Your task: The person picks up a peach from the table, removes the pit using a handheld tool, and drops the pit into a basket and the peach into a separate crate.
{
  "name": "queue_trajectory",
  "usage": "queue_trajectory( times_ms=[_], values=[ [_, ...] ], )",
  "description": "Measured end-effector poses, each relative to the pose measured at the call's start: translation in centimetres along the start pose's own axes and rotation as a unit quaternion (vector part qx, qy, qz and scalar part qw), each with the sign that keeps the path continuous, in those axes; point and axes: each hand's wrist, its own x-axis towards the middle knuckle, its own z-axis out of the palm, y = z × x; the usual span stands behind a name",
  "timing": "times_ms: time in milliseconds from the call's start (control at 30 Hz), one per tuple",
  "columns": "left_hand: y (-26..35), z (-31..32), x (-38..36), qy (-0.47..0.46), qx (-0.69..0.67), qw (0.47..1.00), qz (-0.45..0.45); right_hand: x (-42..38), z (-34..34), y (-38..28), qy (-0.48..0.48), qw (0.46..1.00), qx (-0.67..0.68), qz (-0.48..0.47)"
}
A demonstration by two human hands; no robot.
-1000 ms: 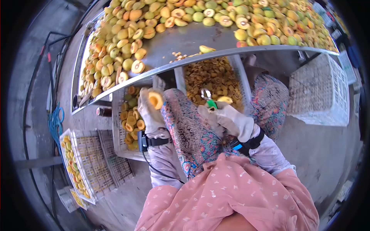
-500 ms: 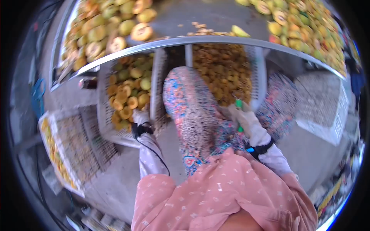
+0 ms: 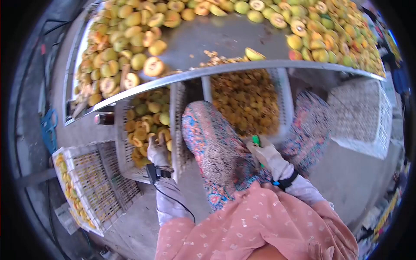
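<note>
My left hand, in a pale glove, reaches over the near right part of a white crate of halved yellow fruit. Its fingers are spread and touch or hover just above the fruit; nothing is seen held in them. My right hand, also gloved, is wrapped round a green-handled tool between my knees, near a second crate of smaller orange-brown pieces. The tool's working end cannot be made out.
A metal table with heaps of cut fruit lies ahead, its rim crossing above the crates. White crates stand at left and right. Blue scissors-like handles lie at far left, near a dark jar.
The view has tilted up, showing more of the table. My left hand's fingers now show spread over the fruit. My right hand still holds the green-handled tool, now turned slightly.
</note>
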Motion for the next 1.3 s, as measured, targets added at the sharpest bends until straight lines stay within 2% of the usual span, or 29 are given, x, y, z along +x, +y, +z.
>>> queue_trajectory(
  times_ms=[33,67,100,167,200,233,267,300,367,400,467,500,600,667,700,767,800,833,900,933,967,1000,1033,1067,1100,1167,1200,1267,1300],
  values=[
    [2.8,-2.2,0.1,0.042,0.043,0.998,0.035,-0.4,-0.1,-0.7,0.006,1.000,0.006,0.013],
    [4.2,-3.5,0.4,0.130,-0.049,0.974,0.178,-0.2,-0.2,-0.7,-0.008,1.000,0.005,0.001],
    [6.4,-5.2,1.1,0.165,-0.092,0.943,0.274,-0.2,-0.4,-0.6,-0.026,0.999,0.043,0.003],
    [12.5,-8.4,2.1,0.199,-0.140,0.929,0.279,-0.5,-0.7,-0.5,-0.049,0.996,0.080,0.003],
    [13.9,-8.2,4.3,0.221,-0.070,0.930,0.283,-0.8,-0.9,-0.5,-0.040,0.997,0.052,-0.043],
    [16.8,-9.1,5.2,0.192,-0.029,0.949,0.247,-1.1,-1.2,-0.2,-0.029,0.995,0.026,-0.088],
    [19.0,-9.3,6.5,0.204,-0.010,0.939,0.277,-0.6,-0.8,0.8,-0.053,0.984,0.125,-0.117],
    [20.8,-8.6,8.5,0.204,0.009,0.946,0.251,0.1,-0.5,2.1,-0.052,0.983,0.131,-0.119],
    [22.9,-6.9,11.8,0.155,0.059,0.967,0.195,1.0,0.0,4.0,0.011,0.961,0.165,-0.221],
    [24.2,-7.0,12.5,0.156,0.061,0.965,0.204,0.6,-0.4,3.2,0.015,0.959,0.174,-0.221],
    [26.5,-7.4,12.8,-0.005,0.213,0.963,0.167,-1.0,-2.0,0.2,0.012,0.987,0.110,-0.121],
    [26.5,-7.9,13.1,-0.047,0.205,0.956,0.204,-1.3,-2.4,-0.6,0.019,0.986,0.116,-0.120],
    [27.8,-8.9,10.5,-0.064,0.228,0.943,0.233,-2.8,-3.6,-4.2,-0.020,0.988,0.114,-0.100],
    [28.1,-9.3,10.2,-0.036,0.293,0.900,0.320,-3.2,-3.5,-5.7,-0.052,0.976,0.168,-0.127],
    [27.3,-9.1,10.9,-0.031,0.289,0.903,0.317,-3.4,-3.3,-6.5,-0.087,0.960,0.216,-0.154],
    [25.7,-8.3,12.9,-0.019,0.317,0.883,0.345,-4.0,-2.9,-7.5,-0.077,0.962,0.197,-0.173],
    [26.1,-9.9,10.5,0.019,0.323,0.874,0.362,-4.4,-3.0,-7.5,-0.082,0.960,0.191,-0.188],
    [23.8,-4.8,16.5,0.034,0.290,0.898,0.328,-4.7,-3.1,-7.6,-0.086,0.957,0.190,-0.204],
    [24.5,-8.9,11.5,-0.108,0.064,0.949,0.290,-5.5,-3.6,-7.8,-0.101,0.953,0.214,-0.188],
    [25.3,-9.2,9.0,-0.097,-0.010,0.953,0.288,-4.8,-3.5,-7.1,-0.089,0.949,0.204,-0.225],
    [25.5,-8.7,7.6,-0.181,-0.260,0.909,0.272,-4.3,-3.3,-6.9,-0.076,0.942,0.195,-0.262],
    [25.4,-7.8,5.8,-0.257,-0.490,0.800,0.230,-5.2,-3.4,-8.0,-0.073,0.941,0.204,-0.258],
    [27.1,-10.5,0.4,-0.282,-0.543,0.772,0.172,-6.9,-4.0,-10.1,-0.043,0.946,0.181,-0.264],
    [27.1,-10.9,-1.8,-0.343,-0.568,0.714,0.225,-7.9,-4.2,-11.2,-0.011,0.951,0.153,-0.269],
    [28.1,-11.7,-4.7,-0.366,-0.590,0.689,0.208,-7.6,-4.0,-11.3,-0.003,0.953,0.151,-0.265],
    [28.7,-11.3,-8.0,-0.395,-0.619,0.647,0.204,-6.5,-3.5,-11.3,-0.078,0.895,0.278,-0.339],
    [29.0,-11.1,-9.2,-0.399,-0.621,0.643,0.203,-7.6,-3.9,-11.9,-0.119,0.891,0.311,-0.308],
    [29.6,-10.8,-11.3,-0.417,-0.671,0.597,0.140,-7.1,-3.4,-11.6,-0.091,0.896,0.282,-0.330],
    [29.9,-11.1,-12.4,-0.419,-0.671,0.595,0.140,-6.9,-3.2,-11.4,-0.066,0.898,0.255,-0.353]
  ],
)
